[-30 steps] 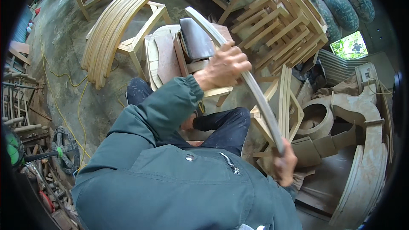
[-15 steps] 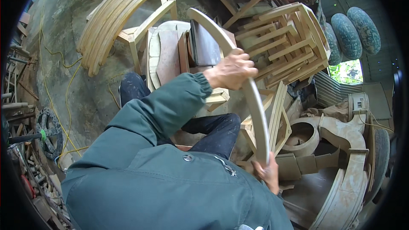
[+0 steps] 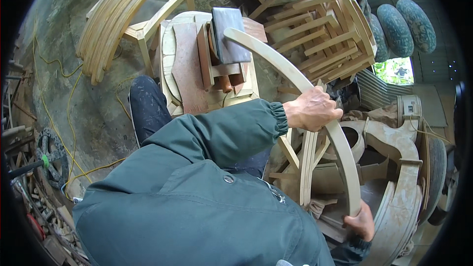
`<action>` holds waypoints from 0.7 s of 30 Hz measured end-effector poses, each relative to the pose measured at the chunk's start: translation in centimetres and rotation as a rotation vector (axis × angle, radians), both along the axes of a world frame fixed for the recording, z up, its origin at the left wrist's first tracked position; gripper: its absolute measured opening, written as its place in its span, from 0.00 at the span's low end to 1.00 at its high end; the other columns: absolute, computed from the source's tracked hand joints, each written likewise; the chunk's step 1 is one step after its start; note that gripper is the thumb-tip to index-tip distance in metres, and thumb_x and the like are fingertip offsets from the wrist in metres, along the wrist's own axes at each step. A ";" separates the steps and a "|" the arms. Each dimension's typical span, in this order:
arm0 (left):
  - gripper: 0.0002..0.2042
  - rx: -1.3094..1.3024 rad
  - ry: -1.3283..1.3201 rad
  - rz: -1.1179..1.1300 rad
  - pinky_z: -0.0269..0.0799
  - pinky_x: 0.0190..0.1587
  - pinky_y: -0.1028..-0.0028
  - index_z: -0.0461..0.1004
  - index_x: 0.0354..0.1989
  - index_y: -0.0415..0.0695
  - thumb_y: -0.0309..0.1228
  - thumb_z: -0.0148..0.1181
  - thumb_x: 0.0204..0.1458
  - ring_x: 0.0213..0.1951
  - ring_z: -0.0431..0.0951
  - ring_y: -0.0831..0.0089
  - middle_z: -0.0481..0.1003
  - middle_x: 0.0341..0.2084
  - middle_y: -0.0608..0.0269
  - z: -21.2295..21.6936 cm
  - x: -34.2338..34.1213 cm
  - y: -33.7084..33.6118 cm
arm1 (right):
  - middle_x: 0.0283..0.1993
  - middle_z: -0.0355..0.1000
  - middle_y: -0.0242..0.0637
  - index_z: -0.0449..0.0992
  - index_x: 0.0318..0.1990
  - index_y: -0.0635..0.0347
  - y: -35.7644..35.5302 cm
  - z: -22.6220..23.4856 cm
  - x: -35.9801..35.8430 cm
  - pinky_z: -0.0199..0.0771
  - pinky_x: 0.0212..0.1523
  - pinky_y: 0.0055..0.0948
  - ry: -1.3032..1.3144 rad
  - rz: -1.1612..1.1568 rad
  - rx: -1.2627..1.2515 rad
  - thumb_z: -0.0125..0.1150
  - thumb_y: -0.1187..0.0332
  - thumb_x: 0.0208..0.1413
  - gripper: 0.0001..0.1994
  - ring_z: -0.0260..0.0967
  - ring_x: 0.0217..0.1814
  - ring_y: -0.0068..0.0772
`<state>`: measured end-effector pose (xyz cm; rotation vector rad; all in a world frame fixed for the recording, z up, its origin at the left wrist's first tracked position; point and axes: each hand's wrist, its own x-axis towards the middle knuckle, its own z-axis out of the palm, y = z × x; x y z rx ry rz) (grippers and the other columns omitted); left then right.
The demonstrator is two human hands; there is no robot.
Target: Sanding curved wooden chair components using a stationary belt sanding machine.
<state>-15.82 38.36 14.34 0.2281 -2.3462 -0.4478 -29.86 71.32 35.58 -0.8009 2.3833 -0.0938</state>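
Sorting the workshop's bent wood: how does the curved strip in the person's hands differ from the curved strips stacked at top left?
The curved strip is single, gripped by the left hand and right hand; the stacked strips are many, bundled, resting on a wooden frame. Both are pale, bowed wood.

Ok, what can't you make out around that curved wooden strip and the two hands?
- Head view: left hand fingers wrap the curved wooden strip; grip underside hidden.
- Right hand partly hidden by the strip's lower end and green jacket sleeve.
- Strip's far end overlaps the dark block; contact unclear.
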 end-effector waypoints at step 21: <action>0.18 0.160 -0.522 -0.294 0.80 0.38 0.57 0.88 0.32 0.50 0.51 0.75 0.39 0.31 0.84 0.53 0.83 0.24 0.53 -2.7 3.4 -4.8 | 0.29 0.78 0.49 0.82 0.44 0.52 -2.7 2.0 4.4 0.76 0.38 0.49 0.705 0.551 0.138 0.72 0.58 0.53 0.14 0.79 0.34 0.57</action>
